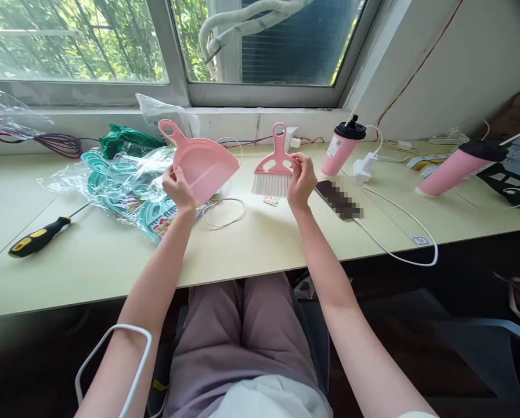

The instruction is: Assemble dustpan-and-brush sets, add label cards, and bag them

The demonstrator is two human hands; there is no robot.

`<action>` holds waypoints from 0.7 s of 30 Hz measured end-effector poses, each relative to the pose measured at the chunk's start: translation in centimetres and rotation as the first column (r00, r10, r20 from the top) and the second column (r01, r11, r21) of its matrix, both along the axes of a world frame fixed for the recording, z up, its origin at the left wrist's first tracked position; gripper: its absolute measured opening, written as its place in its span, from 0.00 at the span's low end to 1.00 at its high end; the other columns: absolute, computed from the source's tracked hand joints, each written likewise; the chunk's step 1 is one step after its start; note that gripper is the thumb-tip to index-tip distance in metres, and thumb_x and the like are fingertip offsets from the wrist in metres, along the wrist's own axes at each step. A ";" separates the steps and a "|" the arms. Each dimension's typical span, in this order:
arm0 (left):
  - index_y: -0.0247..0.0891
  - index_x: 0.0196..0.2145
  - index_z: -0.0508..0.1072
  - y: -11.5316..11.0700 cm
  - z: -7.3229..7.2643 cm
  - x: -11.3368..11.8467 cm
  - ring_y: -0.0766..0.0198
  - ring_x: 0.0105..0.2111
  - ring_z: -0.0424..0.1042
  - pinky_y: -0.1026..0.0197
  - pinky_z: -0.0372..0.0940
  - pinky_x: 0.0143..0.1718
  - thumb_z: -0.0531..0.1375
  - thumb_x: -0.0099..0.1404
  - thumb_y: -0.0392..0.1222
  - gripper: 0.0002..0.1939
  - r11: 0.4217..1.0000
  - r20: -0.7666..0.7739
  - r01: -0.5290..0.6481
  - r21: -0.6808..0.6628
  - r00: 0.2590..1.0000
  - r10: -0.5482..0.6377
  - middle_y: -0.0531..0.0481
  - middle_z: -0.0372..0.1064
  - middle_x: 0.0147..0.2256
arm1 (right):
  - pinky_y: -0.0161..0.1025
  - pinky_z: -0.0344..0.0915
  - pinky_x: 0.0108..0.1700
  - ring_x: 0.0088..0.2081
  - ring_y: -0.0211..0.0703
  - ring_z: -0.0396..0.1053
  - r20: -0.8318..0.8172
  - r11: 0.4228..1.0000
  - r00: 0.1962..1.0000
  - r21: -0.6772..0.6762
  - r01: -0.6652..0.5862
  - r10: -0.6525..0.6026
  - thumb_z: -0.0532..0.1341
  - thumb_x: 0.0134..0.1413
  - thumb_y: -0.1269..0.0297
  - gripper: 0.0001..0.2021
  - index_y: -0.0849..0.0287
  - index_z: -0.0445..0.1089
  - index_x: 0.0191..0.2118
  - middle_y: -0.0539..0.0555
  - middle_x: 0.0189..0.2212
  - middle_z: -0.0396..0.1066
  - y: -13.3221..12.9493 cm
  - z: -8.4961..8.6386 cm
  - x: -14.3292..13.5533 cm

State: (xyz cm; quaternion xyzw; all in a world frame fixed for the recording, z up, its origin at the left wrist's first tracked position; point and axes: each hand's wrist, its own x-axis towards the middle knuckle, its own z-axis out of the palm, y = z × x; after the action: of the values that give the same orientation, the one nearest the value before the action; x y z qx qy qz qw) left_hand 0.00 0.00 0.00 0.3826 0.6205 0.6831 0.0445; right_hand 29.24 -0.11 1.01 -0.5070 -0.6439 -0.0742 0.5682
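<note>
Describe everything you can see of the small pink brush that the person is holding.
The pink brush looks like smooth plastic. Its handle points up and ends in an open loop; below, the body flares wide, with cut-out openings. A row of pale, whitish bristles points down. It is held roughly upright over the desk, the right hand gripping its right side. Whether the bristle tips touch anything is unclear.

Left forearm (162,270) and right forearm (329,270) bare, forward and apart, left grip (180,187) and right grip (302,181) aloft, fingers (301,164) bent.
</note>
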 end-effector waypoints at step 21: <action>0.36 0.44 0.76 -2.9 -1.4 7.3 0.57 0.43 0.73 0.59 0.65 0.45 0.64 0.59 0.52 0.20 0.724 -0.115 0.689 -0.010 0.719 -0.686 0.46 0.76 0.41 | 0.50 0.58 0.55 0.53 0.50 0.63 -0.144 0.999 0.989 0.010 -0.041 0.042 0.56 0.61 0.48 0.17 0.54 0.71 0.45 0.60 0.53 0.66 -0.6 -1.5 -4.4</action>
State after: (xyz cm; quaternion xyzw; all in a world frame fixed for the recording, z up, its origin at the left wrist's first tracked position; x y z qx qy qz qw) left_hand 7.26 -2.85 -1.36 0.6233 0.4243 0.6058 0.2538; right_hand 24.85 -0.73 -0.51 -0.4955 -0.6115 -0.0276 0.6163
